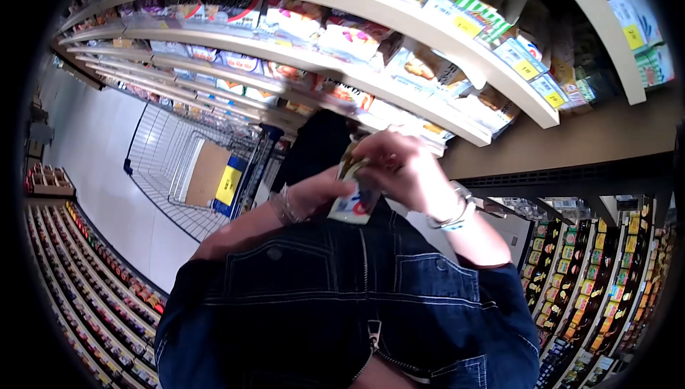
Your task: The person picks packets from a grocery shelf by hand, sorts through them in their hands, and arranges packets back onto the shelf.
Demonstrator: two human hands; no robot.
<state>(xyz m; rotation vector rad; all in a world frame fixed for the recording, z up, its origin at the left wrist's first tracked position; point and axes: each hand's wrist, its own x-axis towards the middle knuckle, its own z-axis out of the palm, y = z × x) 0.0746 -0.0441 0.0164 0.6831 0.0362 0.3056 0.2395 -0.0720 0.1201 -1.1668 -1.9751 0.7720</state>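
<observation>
My left hand (310, 195), a bracelet on its wrist, grips a small white packet (352, 205) with blue and red print from the left side. My right hand (403, 168), wearing a pale wristband, closes over the packet's gold-green top edge. Both hands hold it close in front of my dark denim jacket (342, 303), just before the shelf edge. My fingers hide the packet's upper part.
Curved store shelves (371, 3) with yellow price tags carry boxed and bagged goods above and behind the hands. A wire shopping cart (171, 168) with a brown cardboard sheet and a yellow item stands at the left on the pale aisle floor. More stocked shelves (599, 282) run at the lower left and right.
</observation>
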